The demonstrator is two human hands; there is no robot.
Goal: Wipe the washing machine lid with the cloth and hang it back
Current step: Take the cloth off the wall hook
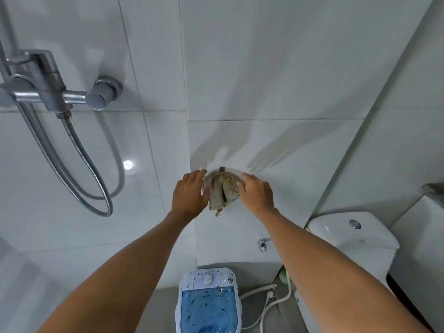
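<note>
A beige cloth (222, 192) hangs bunched on a small dark wall hook (221, 169) on the white tiled wall. My left hand (189, 197) touches the cloth's left side with fingers spread. On the cloth's right side, my right hand (257, 193) holds its edge. Far below, at the bottom of the view, stands a small washing machine with a blue see-through lid (207, 308) and a white control panel with a dial (207, 279).
A chrome shower mixer (55, 92) with a looping metal hose (96, 188) is mounted at the left. A white toilet cistern (355, 234) stands at the right. A wall tap (263, 243) and white cables (266, 301) lie beside the machine.
</note>
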